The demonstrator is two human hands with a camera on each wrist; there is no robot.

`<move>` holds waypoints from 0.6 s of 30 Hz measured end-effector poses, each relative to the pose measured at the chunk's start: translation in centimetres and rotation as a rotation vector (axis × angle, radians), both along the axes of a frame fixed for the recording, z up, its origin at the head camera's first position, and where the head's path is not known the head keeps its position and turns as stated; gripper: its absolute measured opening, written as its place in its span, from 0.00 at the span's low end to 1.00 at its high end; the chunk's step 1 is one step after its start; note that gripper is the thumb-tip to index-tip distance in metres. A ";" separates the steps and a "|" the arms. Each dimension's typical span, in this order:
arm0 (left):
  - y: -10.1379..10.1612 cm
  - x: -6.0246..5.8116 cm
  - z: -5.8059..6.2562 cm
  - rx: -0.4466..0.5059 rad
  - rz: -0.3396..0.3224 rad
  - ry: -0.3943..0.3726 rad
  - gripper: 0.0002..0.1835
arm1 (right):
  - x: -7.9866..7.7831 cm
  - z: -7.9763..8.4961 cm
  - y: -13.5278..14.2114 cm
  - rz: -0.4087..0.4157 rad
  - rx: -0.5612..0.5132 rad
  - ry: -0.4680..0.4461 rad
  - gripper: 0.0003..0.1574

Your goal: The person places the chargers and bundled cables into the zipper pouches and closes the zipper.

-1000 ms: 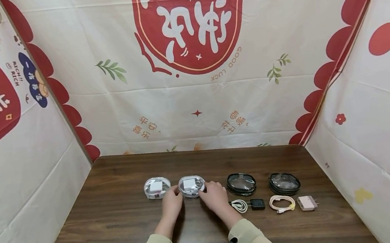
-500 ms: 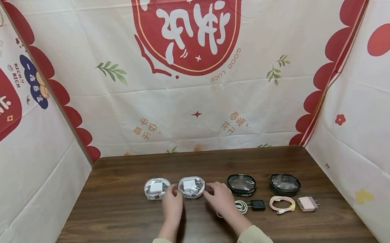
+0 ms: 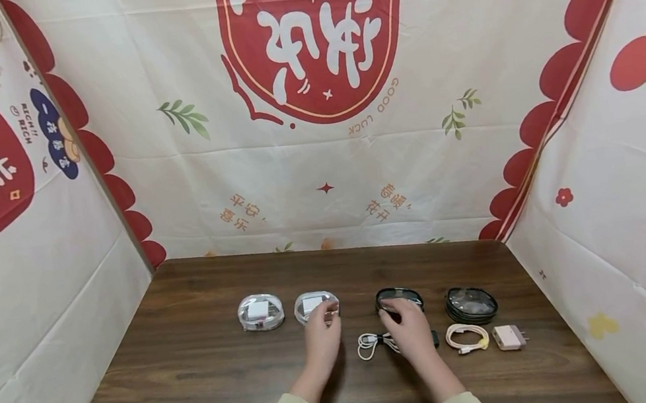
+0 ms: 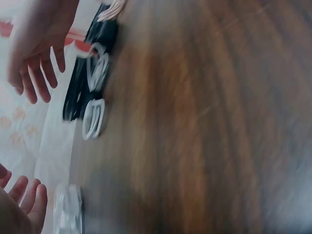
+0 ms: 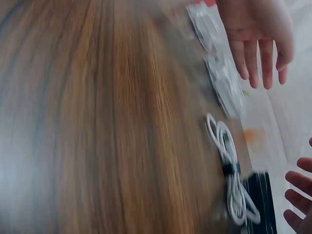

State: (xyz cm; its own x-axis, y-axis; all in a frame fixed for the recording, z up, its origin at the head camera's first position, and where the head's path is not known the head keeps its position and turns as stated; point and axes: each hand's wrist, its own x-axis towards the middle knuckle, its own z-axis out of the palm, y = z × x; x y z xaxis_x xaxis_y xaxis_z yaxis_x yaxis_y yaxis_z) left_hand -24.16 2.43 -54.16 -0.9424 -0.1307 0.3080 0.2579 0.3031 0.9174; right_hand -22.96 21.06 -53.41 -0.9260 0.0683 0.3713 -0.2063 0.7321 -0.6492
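Observation:
My left hand (image 3: 323,344) is raised in front of a clear, white-edged oval pouch (image 3: 308,303) that has a white charger plug inside, and it overlaps the pouch in the head view. My right hand (image 3: 411,334) hovers by a black-edged oval pouch (image 3: 399,294), with fingers relaxed and nothing in them. Between the hands lies a coiled white cable (image 5: 229,168) with a black tie. A black charger plug (image 3: 436,338) beside it is mostly hidden by the right hand. In the left wrist view, the left fingers (image 4: 30,197) are spread loosely.
Another white-edged pouch (image 3: 260,313) with a white plug stands to the left. On the right are a second black-edged pouch (image 3: 471,305), a cream cable coil (image 3: 467,338) and a pale pink charger plug (image 3: 509,337). Printed cloth walls (image 3: 318,162) surround the wooden table (image 3: 158,380).
Both hands have left the sides of the second white-edged pouch and moved right. The right hand now overlaps the black-edged pouch; the white cable has come into fuller view.

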 end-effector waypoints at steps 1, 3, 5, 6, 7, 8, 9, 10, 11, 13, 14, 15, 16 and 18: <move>0.4 0.0 -0.1 -0.012 -0.037 0.008 0.12 | 0.0 0.0 0.6 -0.013 -0.005 0.002 0.17; 1.2 0.1 -0.3 -0.047 -0.103 0.022 0.14 | 0.0 -0.1 1.9 -0.046 -0.010 0.001 0.17; 1.8 0.1 -0.3 -0.092 -0.154 0.017 0.15 | 0.0 -0.2 2.9 -0.084 -0.020 -0.005 0.18; 2.0 0.0 -0.4 -0.115 -0.176 0.009 0.15 | 0.0 -0.2 3.3 -0.101 -0.025 -0.008 0.19; 2.3 -0.1 -0.4 -0.137 -0.195 -0.002 0.16 | 0.0 -0.2 3.7 -0.118 -0.031 -0.021 0.19; 2.5 -0.2 -0.3 -0.159 -0.211 -0.011 0.16 | 0.0 -0.2 4.0 -0.131 -0.036 -0.034 0.20; 2.7 -0.4 -0.3 -0.182 -0.223 -0.022 0.17 | 0.0 -0.2 4.4 -0.140 -0.046 -0.055 0.22; 3.0 -0.7 -0.3 -0.211 -0.233 -0.027 0.17 | 0.0 -0.2 4.6 -0.148 -0.052 -0.081 0.23; 3.2 -0.9 -0.3 -0.241 -0.242 -0.030 0.18 | -0.1 -0.3 4.9 -0.153 -0.057 -0.113 0.25; 3.6 -1.4 -0.4 -0.303 -0.262 -0.045 0.19 | -0.1 -0.4 5.3 -0.154 -0.066 -0.187 0.28; 3.7 -1.6 -0.4 -0.331 -0.275 -0.055 0.20 | -0.2 -0.4 5.5 -0.151 -0.065 -0.219 0.30; 3.9 -1.8 -0.5 -0.358 -0.290 -0.064 0.21 | -0.2 -0.5 5.7 -0.150 -0.064 -0.253 0.31; 4.0 -1.9 -0.5 -0.381 -0.305 -0.071 0.22 | -0.3 -0.5 5.8 -0.147 -0.061 -0.279 0.32; 4.3 -2.1 -0.7 -0.421 -0.330 -0.088 0.23 | -0.4 -0.6 6.0 -0.143 -0.052 -0.316 0.35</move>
State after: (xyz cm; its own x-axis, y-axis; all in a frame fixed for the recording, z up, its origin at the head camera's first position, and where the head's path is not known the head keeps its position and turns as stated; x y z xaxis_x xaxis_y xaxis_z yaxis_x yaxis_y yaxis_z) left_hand -26.28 6.70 -54.83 -0.9371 0.2943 0.1878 0.3292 0.5653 0.7564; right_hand -23.31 27.08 -54.05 -0.9743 0.2171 0.0604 0.1132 0.7035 -0.7017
